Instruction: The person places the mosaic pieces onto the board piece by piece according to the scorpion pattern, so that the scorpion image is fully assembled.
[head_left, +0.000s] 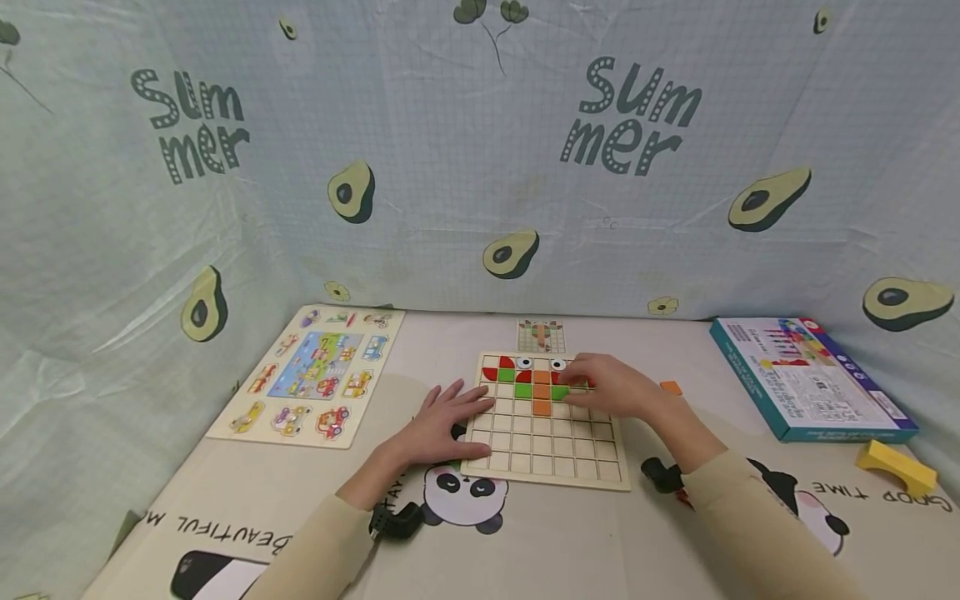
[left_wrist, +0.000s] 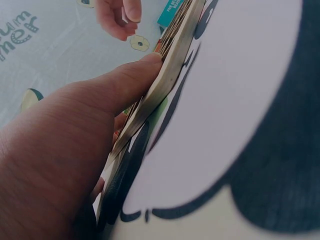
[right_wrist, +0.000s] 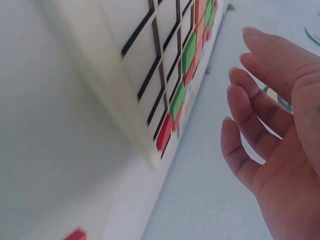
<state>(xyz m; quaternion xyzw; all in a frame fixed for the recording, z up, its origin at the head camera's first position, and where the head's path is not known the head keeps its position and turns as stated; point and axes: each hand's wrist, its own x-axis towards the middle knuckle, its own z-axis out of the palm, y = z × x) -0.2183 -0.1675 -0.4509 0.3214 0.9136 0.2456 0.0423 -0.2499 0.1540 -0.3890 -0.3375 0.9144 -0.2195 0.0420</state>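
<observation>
A wooden grid board (head_left: 555, 450) lies on the table with red, green and orange tiles (head_left: 542, 390) and two eye tiles (head_left: 558, 365) in its upper rows. My left hand (head_left: 438, 427) rests at the board's left side, fingers spread. In the left wrist view its thumb (left_wrist: 132, 80) lies against the board's edge (left_wrist: 167, 75). Over the upper right tiles hovers my right hand (head_left: 611, 387). Seen in the right wrist view, that hand (right_wrist: 280, 120) has loosely bent fingers, apart from the board, and nothing shows between them.
Behind the board lies a small pattern card (head_left: 541, 336). A picture puzzle (head_left: 315, 375) is on the left. At right are a flat box (head_left: 810, 383), a yellow arch block (head_left: 897, 468) and an orange tile (head_left: 671, 388). A printed cloth (head_left: 435, 167) hangs behind.
</observation>
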